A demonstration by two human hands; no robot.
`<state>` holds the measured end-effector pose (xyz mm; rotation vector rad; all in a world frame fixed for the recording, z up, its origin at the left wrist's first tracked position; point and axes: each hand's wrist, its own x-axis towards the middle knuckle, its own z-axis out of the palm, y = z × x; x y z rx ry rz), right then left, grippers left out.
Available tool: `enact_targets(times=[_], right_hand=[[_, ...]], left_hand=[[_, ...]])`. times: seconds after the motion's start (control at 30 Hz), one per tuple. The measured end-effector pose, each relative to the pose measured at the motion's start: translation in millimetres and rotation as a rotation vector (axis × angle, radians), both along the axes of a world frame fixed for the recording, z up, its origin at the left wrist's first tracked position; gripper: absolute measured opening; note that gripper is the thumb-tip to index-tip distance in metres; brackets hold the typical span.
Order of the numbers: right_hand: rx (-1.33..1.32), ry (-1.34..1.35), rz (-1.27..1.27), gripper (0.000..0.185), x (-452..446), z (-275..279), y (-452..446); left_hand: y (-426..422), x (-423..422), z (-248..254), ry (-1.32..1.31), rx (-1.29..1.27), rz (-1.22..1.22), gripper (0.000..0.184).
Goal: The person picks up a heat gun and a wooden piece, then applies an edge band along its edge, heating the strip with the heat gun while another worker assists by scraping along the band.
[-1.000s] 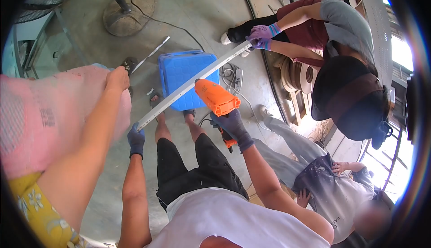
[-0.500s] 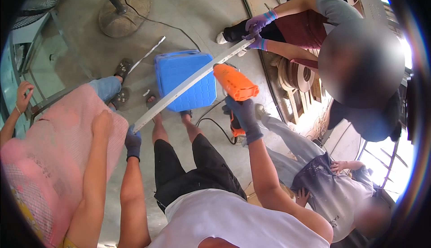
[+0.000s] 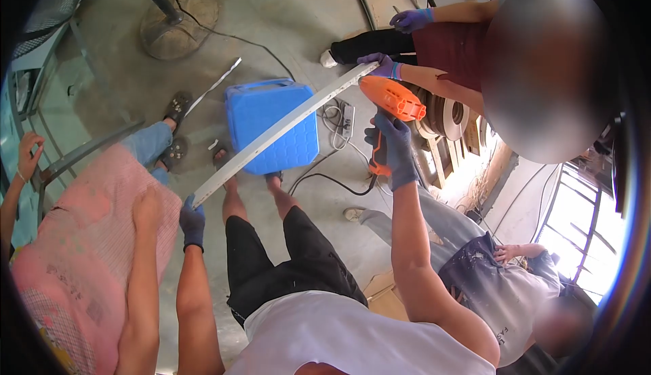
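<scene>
My left hand (image 3: 192, 224), in a dark glove, is closed around the near end of a long white strip (image 3: 285, 132) with small marks along it. The strip slants across a blue plastic stool (image 3: 274, 154). My gloved right hand (image 3: 395, 146) is wrapped around the handle of an orange corded gun-shaped power tool (image 3: 393, 100). The tool's nose is close to the strip near its far end; whether they touch I cannot tell. A co-worker's purple-gloved hand (image 3: 381, 66) holds that far end. The co-worker's other gloved hand (image 3: 411, 20) is raised off the strip.
A power strip (image 3: 347, 121) with cables lies on the floor right of the stool. A round stand base (image 3: 180, 22) is at the upper left. A person in a pink apron (image 3: 102, 239) is close on my left; another person in grey (image 3: 498, 287) is at the right.
My right hand and the power tool have moved right and slightly up, toward the strip's far end. One of the co-worker's purple-gloved hands has come off the strip.
</scene>
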<state>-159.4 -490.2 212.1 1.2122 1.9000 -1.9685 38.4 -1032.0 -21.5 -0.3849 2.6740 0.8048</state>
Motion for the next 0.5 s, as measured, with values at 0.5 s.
enact_targets(times=[0.5], right_hand=[[-0.049, 0.046, -0.032, 0.027, -21.4, -8.2, 34.6]], left_hand=[[-2.7, 1.7, -0.8, 0.01, 0.001, -0.013, 0.034]])
